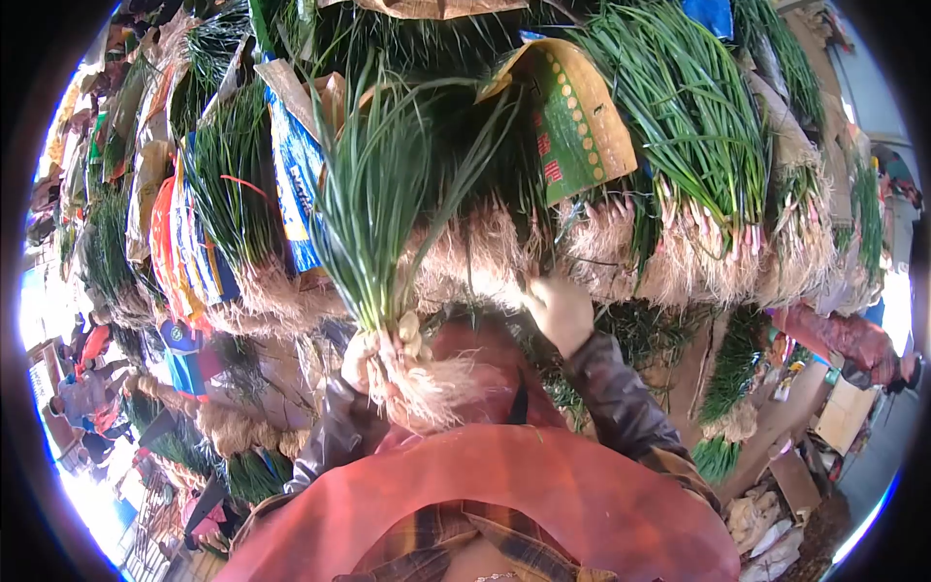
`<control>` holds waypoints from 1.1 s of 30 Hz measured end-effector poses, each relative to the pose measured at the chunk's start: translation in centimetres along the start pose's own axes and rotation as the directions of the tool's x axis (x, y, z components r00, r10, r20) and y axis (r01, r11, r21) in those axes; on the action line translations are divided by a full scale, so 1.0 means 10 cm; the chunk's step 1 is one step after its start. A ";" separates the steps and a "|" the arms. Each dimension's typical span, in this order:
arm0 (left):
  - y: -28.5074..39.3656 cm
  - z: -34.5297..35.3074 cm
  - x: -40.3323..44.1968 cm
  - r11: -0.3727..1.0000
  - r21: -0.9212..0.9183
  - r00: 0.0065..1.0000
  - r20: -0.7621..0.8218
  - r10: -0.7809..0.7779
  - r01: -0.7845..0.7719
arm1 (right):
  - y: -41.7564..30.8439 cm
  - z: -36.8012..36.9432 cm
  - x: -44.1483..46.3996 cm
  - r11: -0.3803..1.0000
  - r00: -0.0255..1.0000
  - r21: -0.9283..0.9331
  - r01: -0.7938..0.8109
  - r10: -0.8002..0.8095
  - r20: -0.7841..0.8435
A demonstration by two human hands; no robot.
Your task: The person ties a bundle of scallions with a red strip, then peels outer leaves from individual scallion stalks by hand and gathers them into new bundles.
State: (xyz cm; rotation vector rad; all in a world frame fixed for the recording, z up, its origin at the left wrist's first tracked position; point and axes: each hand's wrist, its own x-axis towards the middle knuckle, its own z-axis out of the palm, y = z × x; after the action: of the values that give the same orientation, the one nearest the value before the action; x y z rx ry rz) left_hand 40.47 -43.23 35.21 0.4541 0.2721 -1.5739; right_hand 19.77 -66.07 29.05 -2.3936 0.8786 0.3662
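Observation:
A bunch of green onions (373, 228) stands upright in my left hand (357, 364), its leaves up and its pale roots hanging down over the red apron (504, 475). The fingers of my left hand are wrapped round the base of the bunch. To the right, my right hand (561, 312) is at the roots of the onions (490, 247) piled in front of me. Its fingers look pinched together near those roots, and what they hold, if anything, is too small to make out.
Heaped onions (689, 116) with roots toward me line the far side, with a green and yellow printed sack piece (582, 121) and a blue and white sack (294, 170) among them. Other people (92, 398) are at the far left. A cardboard box (844, 417) lies at the right.

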 end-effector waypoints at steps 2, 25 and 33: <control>-0.11 -0.06 0.16 0.997 -0.070 0.999 -0.040 -0.014 0.011 | -0.27 0.04 0.77 0.946 0.904 0.315 0.071 0.072 -0.421; -0.24 -0.25 0.51 0.991 0.073 0.981 -0.171 -0.095 0.109 | -0.74 -0.20 0.30 0.282 0.927 0.903 -0.324 -0.093 0.362; -0.34 -0.16 0.41 0.996 0.088 0.981 -0.191 0.030 -0.013 | -0.61 0.28 0.32 0.714 0.885 0.623 -0.318 0.460 -0.076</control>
State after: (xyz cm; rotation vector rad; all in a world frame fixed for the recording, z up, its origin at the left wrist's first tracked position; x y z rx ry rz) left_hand 37.26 -46.01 31.62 0.6770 0.3464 -1.5269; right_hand 25.97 -62.20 27.90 -1.6635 1.3830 -0.0475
